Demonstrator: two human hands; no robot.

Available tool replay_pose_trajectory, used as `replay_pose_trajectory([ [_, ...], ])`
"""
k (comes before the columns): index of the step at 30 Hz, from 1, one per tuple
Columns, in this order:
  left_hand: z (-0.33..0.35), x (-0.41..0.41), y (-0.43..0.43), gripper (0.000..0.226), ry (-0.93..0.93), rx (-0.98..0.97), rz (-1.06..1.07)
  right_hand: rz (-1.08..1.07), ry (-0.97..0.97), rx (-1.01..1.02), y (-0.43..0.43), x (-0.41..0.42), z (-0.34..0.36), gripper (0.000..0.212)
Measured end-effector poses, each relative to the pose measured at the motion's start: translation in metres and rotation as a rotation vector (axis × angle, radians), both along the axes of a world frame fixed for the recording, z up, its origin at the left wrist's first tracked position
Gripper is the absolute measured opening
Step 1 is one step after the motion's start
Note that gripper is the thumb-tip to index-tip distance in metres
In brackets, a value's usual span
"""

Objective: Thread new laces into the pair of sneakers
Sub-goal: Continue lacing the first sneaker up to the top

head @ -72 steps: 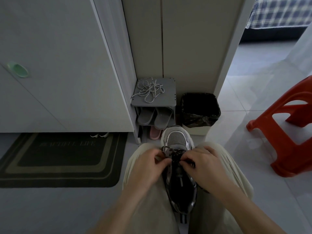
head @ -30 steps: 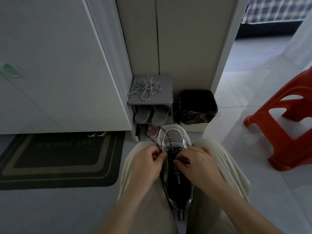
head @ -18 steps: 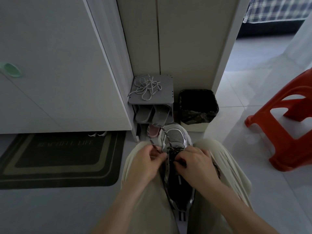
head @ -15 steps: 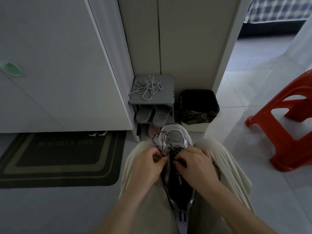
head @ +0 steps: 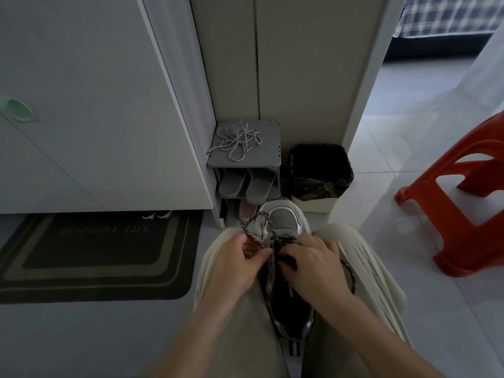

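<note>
A grey and silver sneaker [head: 283,225] rests between my knees, toe pointing away from me. A dark speckled lace [head: 261,218] crosses its lowest eyelets and loops out over the toe to the left. My left hand [head: 240,264] pinches that lace at the sneaker's left eyelet row. My right hand [head: 313,264] is closed on the sneaker's right side by the tongue; more of the lace [head: 350,276] curls out behind it over my right thigh. A light speckled lace [head: 237,139] lies tangled on a small grey shoe rack [head: 272,156].
Grey slippers [head: 246,182] sit inside the rack. A black-lined bin [head: 319,173] stands right of it. An orange plastic stool [head: 461,214] is at the right. A dark doormat [head: 95,252] lies at the left, under a white door [head: 90,105].
The lace loop has been drawn out over the toe and to the left by my left hand. Both hands stay at the lower eyelets.
</note>
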State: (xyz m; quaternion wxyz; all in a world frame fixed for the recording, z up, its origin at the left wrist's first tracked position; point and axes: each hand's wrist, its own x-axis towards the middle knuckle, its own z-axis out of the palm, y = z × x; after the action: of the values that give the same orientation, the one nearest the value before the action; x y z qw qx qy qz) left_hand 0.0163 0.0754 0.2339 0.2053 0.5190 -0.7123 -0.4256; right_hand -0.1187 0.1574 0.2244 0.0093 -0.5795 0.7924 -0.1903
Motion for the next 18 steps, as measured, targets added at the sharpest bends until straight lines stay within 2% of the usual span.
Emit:
replay_pose_trajectory([
  [4,0.0018,-0.0034,0.0038,0.008,-0.059,-0.078,0.009,-0.011,0.005,-0.018,-0.0030,0.0029,-0.0011,0.012],
  [12,-0.0001,-0.0021,0.0043,0.004,0.117,0.090,0.093,-0.001,-0.034,-0.093,-0.0035,0.0064,-0.0092,0.015],
  [15,-0.0023,0.0000,0.0043,0.007,0.123,0.106,0.118,0.022,-0.013,-0.106,-0.0032,0.0074,-0.0101,0.029],
  [18,-0.0047,0.0003,0.0023,0.005,0.108,0.107,0.119,0.026,-0.003,-0.118,-0.0048,0.0085,-0.0092,0.032],
])
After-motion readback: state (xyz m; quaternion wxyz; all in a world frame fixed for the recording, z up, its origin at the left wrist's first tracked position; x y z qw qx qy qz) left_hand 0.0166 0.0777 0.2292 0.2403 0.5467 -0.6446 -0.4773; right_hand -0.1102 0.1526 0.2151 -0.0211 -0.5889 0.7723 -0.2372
